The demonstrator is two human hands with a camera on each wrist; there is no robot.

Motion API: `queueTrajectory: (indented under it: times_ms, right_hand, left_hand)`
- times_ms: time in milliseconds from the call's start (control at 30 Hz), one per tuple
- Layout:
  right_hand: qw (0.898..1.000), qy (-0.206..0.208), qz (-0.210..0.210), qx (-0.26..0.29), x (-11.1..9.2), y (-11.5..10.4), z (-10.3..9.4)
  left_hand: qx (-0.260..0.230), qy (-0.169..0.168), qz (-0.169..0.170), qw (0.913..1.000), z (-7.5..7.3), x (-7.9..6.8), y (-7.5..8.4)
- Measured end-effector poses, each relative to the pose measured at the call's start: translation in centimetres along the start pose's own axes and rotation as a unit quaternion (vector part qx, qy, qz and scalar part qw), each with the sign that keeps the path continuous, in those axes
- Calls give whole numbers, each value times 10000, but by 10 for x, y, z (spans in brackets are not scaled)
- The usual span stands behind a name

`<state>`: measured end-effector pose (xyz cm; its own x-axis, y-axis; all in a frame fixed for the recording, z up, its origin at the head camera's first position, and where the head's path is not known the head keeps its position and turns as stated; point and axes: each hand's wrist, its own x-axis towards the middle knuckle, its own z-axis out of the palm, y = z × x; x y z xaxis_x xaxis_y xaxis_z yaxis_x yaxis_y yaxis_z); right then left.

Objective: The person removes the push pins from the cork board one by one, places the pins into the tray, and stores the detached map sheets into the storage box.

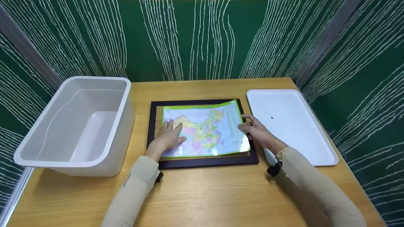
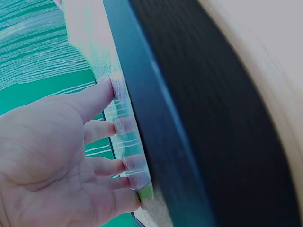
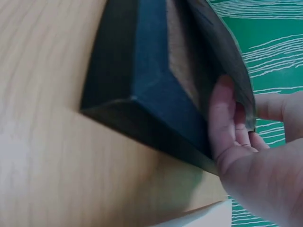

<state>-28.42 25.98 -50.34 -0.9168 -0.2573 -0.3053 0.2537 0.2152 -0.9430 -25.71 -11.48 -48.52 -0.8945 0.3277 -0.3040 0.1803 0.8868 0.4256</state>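
Note:
A glossy map with a green border lies over a dark picture frame with a brown backing. My left hand rests with spread fingers on the left part of the map; in the left wrist view its fingertips touch the sheet. At the right edge, my right hand pinches the map, whose right side bows up off the frame. The right wrist view shows fingers behind the lifted sheet and the thumb on its other face.
A deep white plastic tub stands on the left of the wooden table. To the right lies a shallow white tray, partly under the right forearm. Green walls with white streaks enclose the back and sides.

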Motion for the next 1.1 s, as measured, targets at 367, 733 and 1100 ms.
queueTrajectory:
  times_ms: [367, 733, 1100]
  right_hand:
    - [9997, 145, 114, 175, 1, 6, 0]
    - [9994, 232, 140, 199, 4, 10, 4]
    - [9988, 172, 155, 423, 5, 10, 3]
  left_hand:
    - [-55, 74, 57, 9999, -1, 2, 1]
    - [-135, 171, 125, 9997, 0, -1, -3]
    - [-485, 628, 157, 9967, -2, 0, -10]
